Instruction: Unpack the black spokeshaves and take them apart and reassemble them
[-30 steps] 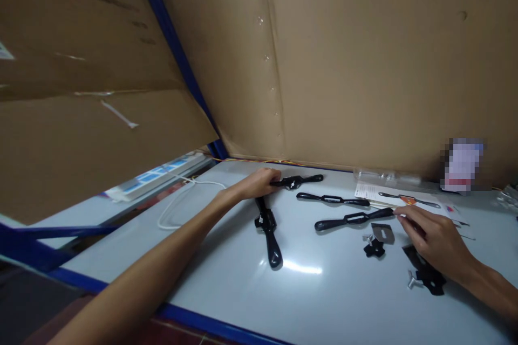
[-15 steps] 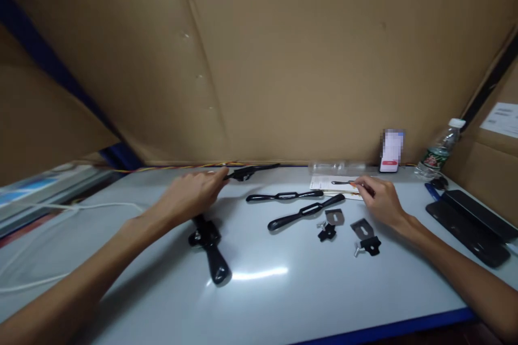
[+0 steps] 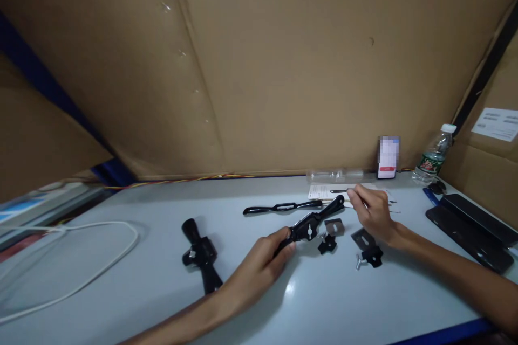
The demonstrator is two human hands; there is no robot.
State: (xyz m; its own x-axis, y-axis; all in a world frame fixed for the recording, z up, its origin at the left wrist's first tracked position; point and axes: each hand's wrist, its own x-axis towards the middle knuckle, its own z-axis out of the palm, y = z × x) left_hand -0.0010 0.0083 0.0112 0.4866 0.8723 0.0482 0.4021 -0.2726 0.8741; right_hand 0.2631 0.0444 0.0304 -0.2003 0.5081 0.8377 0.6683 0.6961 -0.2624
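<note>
My left hand [image 3: 269,253] is closed around one handle of a black spokeshave [image 3: 309,229] with its blade parts fitted. This tool overlaps the place of a bare spokeshave body, so the two are hard to tell apart. My right hand [image 3: 374,210] is pinched at the edge of a printed sheet [image 3: 319,192]; what its fingers hold is hidden. Another bare spokeshave body [image 3: 285,207] lies behind the held tool. Between my hands rest two blades, one grey blade [image 3: 334,226] and a second blade [image 3: 362,237], with a black cap [image 3: 327,245], another cap [image 3: 372,256] and thumbscrews.
A second assembled spokeshave [image 3: 202,250] lies at left, partly behind my left forearm. A white cable [image 3: 129,237] loops nearby. Along the back stand a phone [image 3: 387,159] and a water bottle [image 3: 435,156]. A dark case [image 3: 469,237] lies at right.
My left hand has brought the assembled spokeshave from the back left to the middle of the table, towards my right hand. The right hand stays pinched by the sheet. The view has shifted slightly.
</note>
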